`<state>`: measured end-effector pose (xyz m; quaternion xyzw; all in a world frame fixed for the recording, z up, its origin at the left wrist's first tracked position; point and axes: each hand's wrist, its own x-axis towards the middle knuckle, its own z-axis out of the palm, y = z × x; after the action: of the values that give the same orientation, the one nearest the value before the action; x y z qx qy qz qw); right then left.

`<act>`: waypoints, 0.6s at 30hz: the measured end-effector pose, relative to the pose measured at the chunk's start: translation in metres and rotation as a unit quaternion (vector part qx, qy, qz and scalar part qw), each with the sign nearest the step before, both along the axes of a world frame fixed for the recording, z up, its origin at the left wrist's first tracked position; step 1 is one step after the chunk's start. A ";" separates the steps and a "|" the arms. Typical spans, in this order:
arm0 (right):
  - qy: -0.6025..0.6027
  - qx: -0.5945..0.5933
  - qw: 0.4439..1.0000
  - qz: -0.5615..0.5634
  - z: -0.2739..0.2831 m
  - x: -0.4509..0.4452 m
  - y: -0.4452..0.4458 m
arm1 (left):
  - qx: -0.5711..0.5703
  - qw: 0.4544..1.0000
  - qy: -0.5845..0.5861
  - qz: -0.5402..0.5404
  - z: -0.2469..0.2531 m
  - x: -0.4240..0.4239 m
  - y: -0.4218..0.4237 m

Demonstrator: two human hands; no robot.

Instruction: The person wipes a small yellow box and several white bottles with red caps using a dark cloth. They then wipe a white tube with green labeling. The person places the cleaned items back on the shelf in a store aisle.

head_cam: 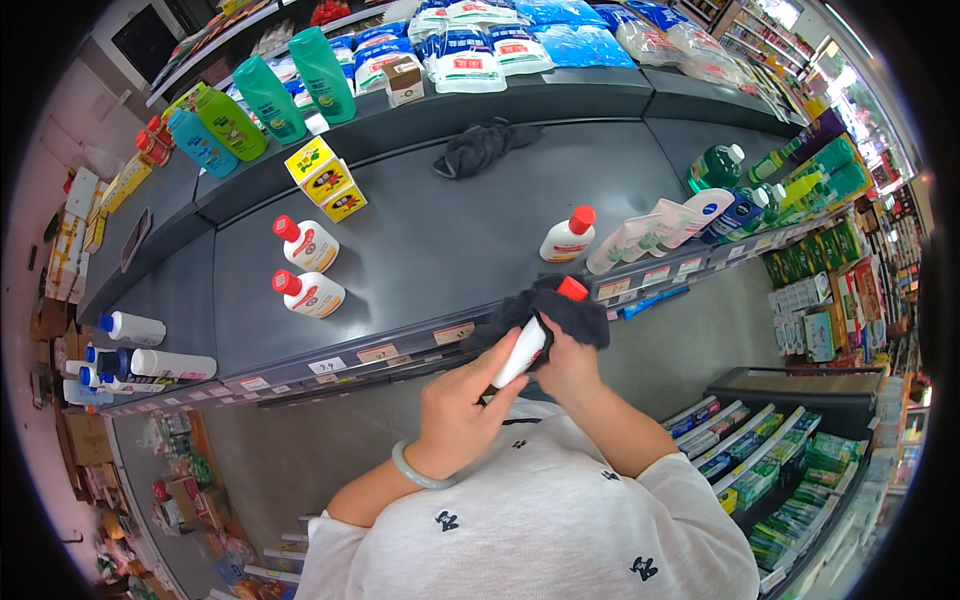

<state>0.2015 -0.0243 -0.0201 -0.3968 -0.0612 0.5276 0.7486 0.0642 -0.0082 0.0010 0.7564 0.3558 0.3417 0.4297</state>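
My left hand (461, 409), with a pale bangle on its wrist, grips the lower body of a white bottle with a red cap (521, 352). Around the upper part of this tilted bottle, my right hand (568, 364) holds a dark cloth (585, 321); the red cap pokes out of it. Both hands are in front of the shelf's price-tag edge. On the grey shelf (427, 255) stand two similar red-capped bottles, one (306, 244) behind the other (309, 292), and a third (568, 235) to the right. A second dark cloth (487, 148) lies crumpled farther back.
Yellow boxes (328, 178) are stacked at the back left. Pale tubes (626, 240) and green mouthwash-like bottles (716, 166) line the right. White bottles (161, 364) stand left. Shampoo bottles (322, 75) and bagged goods (465, 56) fill the upper ledge. A toothpaste rack (787, 457) is behind at right.
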 end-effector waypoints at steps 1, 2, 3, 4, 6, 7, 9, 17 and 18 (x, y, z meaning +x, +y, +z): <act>0.017 0.101 0.990 0.099 -0.005 0.015 0.006 | -0.104 0.994 -0.035 -0.015 0.003 -0.002 -0.001; 0.005 0.103 0.986 0.134 -0.007 0.022 0.004 | -0.198 0.973 -0.110 -0.035 0.005 -0.002 0.000; -0.007 0.103 0.980 0.169 -0.001 0.024 0.004 | -0.250 0.953 -0.158 -0.058 0.008 -0.004 0.001; -0.013 0.144 0.968 0.203 0.006 0.027 0.004 | -0.300 0.928 -0.206 -0.079 0.010 -0.006 0.003; -0.028 0.227 0.936 0.267 0.021 0.030 0.004 | -0.364 0.889 -0.250 -0.122 0.011 -0.012 0.007; -0.019 0.232 0.933 0.273 0.023 0.030 0.003 | -0.387 0.879 -0.248 -0.125 0.010 -0.013 0.009; -0.001 0.244 0.926 0.286 0.025 0.028 0.000 | -0.432 0.859 -0.243 -0.129 0.009 -0.015 0.011; -0.409 -0.006 0.893 0.187 0.007 0.011 -0.008 | -0.280 0.948 -0.153 -0.021 0.002 -0.009 0.010; -0.451 -0.003 0.873 0.186 0.007 0.014 -0.009 | -0.124 0.992 -0.006 -0.025 0.004 -0.020 0.019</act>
<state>0.2151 -0.0328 -0.0128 -0.5748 -0.4633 0.4216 0.5265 0.0439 0.0107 0.0045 0.7041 0.3736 0.2884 0.5306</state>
